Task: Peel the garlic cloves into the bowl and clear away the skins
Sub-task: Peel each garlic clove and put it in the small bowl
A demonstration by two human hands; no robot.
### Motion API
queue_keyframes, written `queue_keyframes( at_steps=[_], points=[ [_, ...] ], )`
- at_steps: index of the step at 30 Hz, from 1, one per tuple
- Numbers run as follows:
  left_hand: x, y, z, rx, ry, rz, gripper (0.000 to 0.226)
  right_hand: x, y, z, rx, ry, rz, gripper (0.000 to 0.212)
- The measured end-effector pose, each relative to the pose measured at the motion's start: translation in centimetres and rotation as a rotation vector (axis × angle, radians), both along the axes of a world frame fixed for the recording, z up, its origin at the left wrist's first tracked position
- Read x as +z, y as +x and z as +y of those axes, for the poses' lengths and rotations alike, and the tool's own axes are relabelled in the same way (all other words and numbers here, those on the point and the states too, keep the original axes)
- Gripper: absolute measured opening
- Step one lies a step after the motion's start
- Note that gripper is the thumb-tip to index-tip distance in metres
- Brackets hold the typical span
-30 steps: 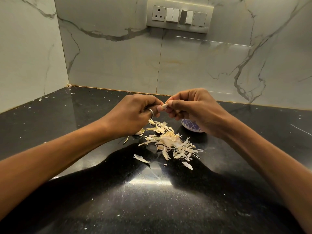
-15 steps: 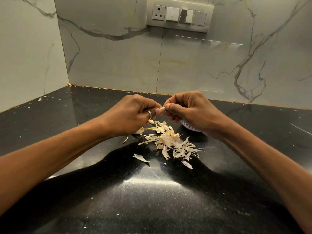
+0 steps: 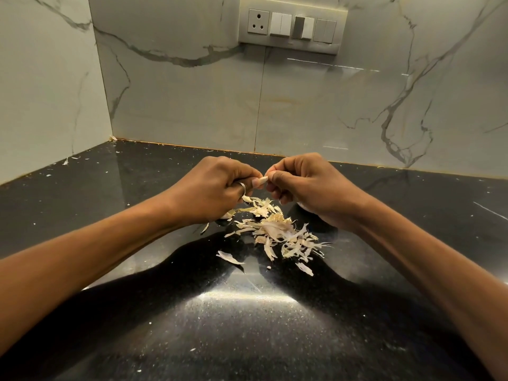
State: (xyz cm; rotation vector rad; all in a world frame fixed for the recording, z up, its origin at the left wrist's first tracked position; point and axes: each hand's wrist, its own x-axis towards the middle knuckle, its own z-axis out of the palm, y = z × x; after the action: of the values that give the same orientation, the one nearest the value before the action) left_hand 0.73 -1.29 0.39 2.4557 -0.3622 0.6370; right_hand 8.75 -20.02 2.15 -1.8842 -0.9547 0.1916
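The person's left hand (image 3: 214,188), a ring (image 3: 242,187) on one finger, was curled tight and pinched one end of a small pale garlic clove (image 3: 262,179). The clove was held in the air between the two hands, above the far end of the skins. The right hand (image 3: 305,185) met it from the other side, thumb and forefinger nipped on the clove's tip and the remaining fingers folded under. I took this for the middle of the peeling step, with one clove being stripped. The next move looked to call for a firm hold from the left hand while the right drew the skin away. After that the bare clove would go into the bowl. A pale sliver (image 3: 301,206) showed beneath the right hand; it may have been the bowl's rim, but I could not be sure. The clearing had plainly not begun.

The table (image 3: 110,202) was black, polished and speckled, with a bright streak of reflected light near the front. A few stray flecks (image 3: 66,161) lay along its left edge by the wall. A loose heap of dry skins (image 3: 277,229) lay just below the hands, trailing toward the right. Grey-veined marble walls (image 3: 178,105) met in the left corner. A switch plate (image 3: 292,24) with one socket was set high on the back wall.
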Motion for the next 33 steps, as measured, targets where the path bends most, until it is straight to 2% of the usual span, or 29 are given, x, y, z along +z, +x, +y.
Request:
queue_keyframes(
  at_steps=[9, 15, 18, 33],
  points=[
    [-0.53, 0.87, 0.16, 0.008, -0.071, -0.089, 0.019, 0.30, 0.15, 0.10, 0.031, 0.140, 0.217, 0.020],
    [-0.55, 1.01, 0.66, 0.154, 0.141, -0.419, 0.022, 0.36, 0.04, 0.26, 0.003, 0.154, 0.222, 0.023],
    [-0.49, 0.80, 0.53, 0.234, 0.226, -0.503, 0.022, 0.35, 0.01, 0.24, 0.006, 0.151, 0.203, 0.024],
    [-0.57, 0.45, -0.30, 0.107, 0.179, -0.500, 0.021, -0.05, -0.23, 0.53, 0.024, 0.134, 0.110, 0.022]
  ],
)
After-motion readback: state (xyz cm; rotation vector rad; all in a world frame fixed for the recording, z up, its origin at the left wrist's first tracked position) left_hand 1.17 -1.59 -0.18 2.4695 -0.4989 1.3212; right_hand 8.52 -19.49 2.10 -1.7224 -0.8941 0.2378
